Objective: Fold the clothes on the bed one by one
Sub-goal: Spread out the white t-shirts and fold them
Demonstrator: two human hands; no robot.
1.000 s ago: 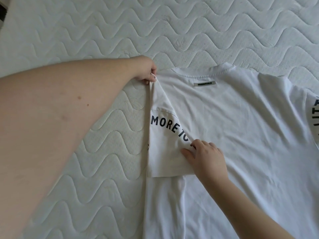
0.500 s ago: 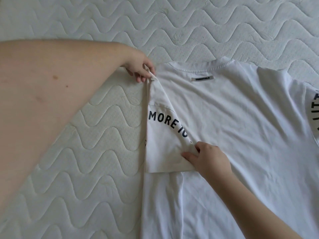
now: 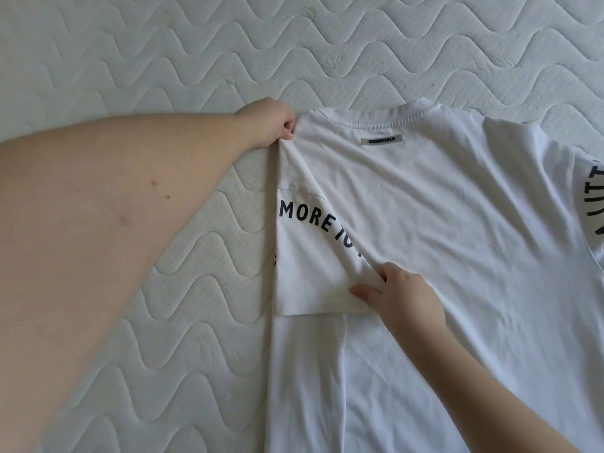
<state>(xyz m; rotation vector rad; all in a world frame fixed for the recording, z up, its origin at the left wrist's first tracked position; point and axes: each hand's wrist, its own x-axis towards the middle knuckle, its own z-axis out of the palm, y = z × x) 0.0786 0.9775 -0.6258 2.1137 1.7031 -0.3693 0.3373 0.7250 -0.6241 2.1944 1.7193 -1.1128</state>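
A white T-shirt (image 3: 457, 230) with black lettering lies flat on the mattress, collar away from me. Its left sleeve (image 3: 307, 256), printed "MORE TO", is folded inward over the body. My left hand (image 3: 271, 125) pinches the shirt's shoulder corner beside the collar. My right hand (image 3: 402, 299) grips the fabric at the sleeve's inner lower edge, thumb on the sleeve and fingers curled into a bunched crease. The other sleeve (image 3: 591, 204), also lettered, lies spread at the right edge.
The white quilted mattress (image 3: 163, 60) with a wavy stitch pattern fills the left and far side of the view. My left forearm (image 3: 114, 223) crosses the mattress at the left.
My right hand has gathered a crease of fabric at the sleeve's inner edge. My left hand stays pinched on the shoulder corner, and the view has shifted slightly.
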